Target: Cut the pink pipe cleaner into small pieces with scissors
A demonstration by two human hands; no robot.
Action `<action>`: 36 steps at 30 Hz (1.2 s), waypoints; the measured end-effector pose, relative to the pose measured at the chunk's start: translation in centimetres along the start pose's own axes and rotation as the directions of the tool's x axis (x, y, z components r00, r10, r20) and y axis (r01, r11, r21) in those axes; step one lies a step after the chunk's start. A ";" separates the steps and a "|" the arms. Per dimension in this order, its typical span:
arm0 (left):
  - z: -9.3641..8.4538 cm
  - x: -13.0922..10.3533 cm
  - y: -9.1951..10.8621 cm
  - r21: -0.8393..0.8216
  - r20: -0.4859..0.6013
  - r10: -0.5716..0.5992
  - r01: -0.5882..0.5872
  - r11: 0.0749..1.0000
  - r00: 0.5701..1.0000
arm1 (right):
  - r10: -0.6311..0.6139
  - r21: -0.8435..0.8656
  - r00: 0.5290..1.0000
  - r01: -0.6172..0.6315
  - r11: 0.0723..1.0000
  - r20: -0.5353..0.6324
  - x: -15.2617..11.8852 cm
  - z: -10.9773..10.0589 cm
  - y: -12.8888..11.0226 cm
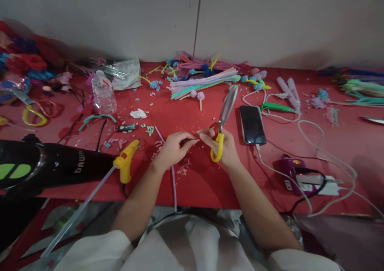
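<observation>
Over the red table (207,187), my left hand (177,147) pinches something tiny and pale between thumb and fingertips, too small to make out. My right hand (223,147) holds yellow-handled scissors (227,107), their blades pointing up and away from me. The thumb and a finger of that hand come close to my left fingertips. A purple pipe cleaner (173,187) runs beneath my left hand toward the table's front edge. Small pink clippings (183,167) lie scattered below and beside my hands.
A yellow glue gun (126,161) with a long glue stick and a black DAWN device (60,163) are at the left. A phone (252,125), cables and a purple power adapter (289,175) lie right. Behind are pipe cleaner bundles (204,83) and a plastic bottle (103,93).
</observation>
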State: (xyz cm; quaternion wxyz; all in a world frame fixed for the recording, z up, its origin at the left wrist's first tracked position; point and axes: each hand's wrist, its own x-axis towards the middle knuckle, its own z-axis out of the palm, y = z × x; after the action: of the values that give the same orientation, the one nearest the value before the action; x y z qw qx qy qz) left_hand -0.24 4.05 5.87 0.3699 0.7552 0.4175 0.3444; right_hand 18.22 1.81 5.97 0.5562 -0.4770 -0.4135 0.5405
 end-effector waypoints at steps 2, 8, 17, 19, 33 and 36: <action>0.0 0.0 -0.1 0.006 0.015 0.008 -0.008 1.000 1.000 | 0.034 -0.013 0.999 -0.034 0.999 0.043 0.1 0.0 0.2; 0.1 -0.1 0.0 0.025 0.037 0.021 -0.022 0.999 0.999 | 0.041 -0.100 0.999 -0.042 0.994 -0.011 0.4 0.1 1.4; -1.9 -0.1 -0.1 -0.031 -0.065 -0.006 0.004 1.000 0.998 | 0.008 -0.496 0.999 -0.031 0.868 -0.047 1.2 -4.3 -1.3; -2.3 -0.2 -0.3 -0.036 -0.098 -0.012 0.009 0.999 0.995 | 0.040 -0.592 0.999 -0.024 0.805 0.013 1.0 -5.6 -1.9; -2.2 -0.2 -0.2 0.013 -0.168 0.051 -0.050 0.999 0.985 | 0.049 -0.797 0.992 0.067 0.600 0.120 -0.4 -6.4 0.6; -2.3 -0.2 -0.3 0.042 -0.179 0.084 -0.078 0.996 0.980 | 0.042 -0.817 0.991 0.080 0.571 0.126 -0.3 -6.2 0.4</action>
State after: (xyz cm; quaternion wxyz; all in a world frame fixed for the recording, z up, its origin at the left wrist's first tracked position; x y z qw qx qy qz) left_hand -2.30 4.62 6.70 0.3032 0.7435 0.4239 0.4190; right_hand 24.17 0.95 4.31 0.2492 -0.6391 -0.6574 0.3119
